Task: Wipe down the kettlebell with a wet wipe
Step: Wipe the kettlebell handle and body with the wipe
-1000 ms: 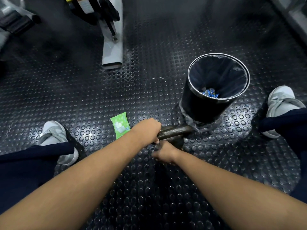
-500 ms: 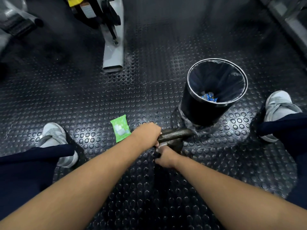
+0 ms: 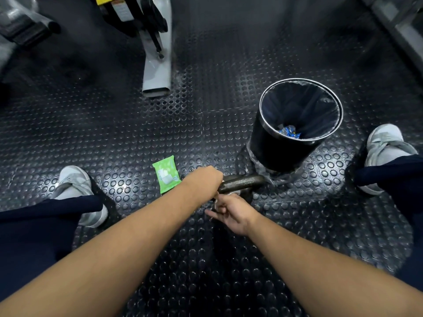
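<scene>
Arms come first: two bare forearms reach out over the studded rubber floor (image 3: pixel 128 138) toward its middle. The right hand (image 3: pixel 231 211) is nearest. Its fingers are curled around a white wet wipe (image 3: pixel 236 192) and press it on the kettlebell (image 3: pixel 240 181), just under the handle (image 3: pixel 253 178). Only small bits of the wipe peek out past the fingers. Just beyond it, the left hand (image 3: pixel 206 179) is wrapped tight around the left end of the handle and keeps the weight in place. The kettlebell sits on the floor in the middle, between the person's two feet, and its round body is mostly hidden under the hands. I think the wiping is under way and not done. The wipe is out of its pack and on the metal, but the right end of the handle looks bare and dry, and I cannot tell how much of the body has been cleaned. The far side and the rest of the handle likely need a rub too. A grey shoe (image 3: pixel 75 186) stands toward the left edge of the floor, and another grey shoe (image 3: pixel 384 145) toward the right edge. A green wet wipe pack (image 3: pixel 166 175) lies flat just left of the left hand. Behind the kettlebell and close to it stands a black bin (image 3: pixel 281 154) with a dark bag and a blue wrapper (image 3: pixel 288 131) inside. Farther back, near the far edge, is the grey foot of a gym machine (image 3: pixel 158 72).
</scene>
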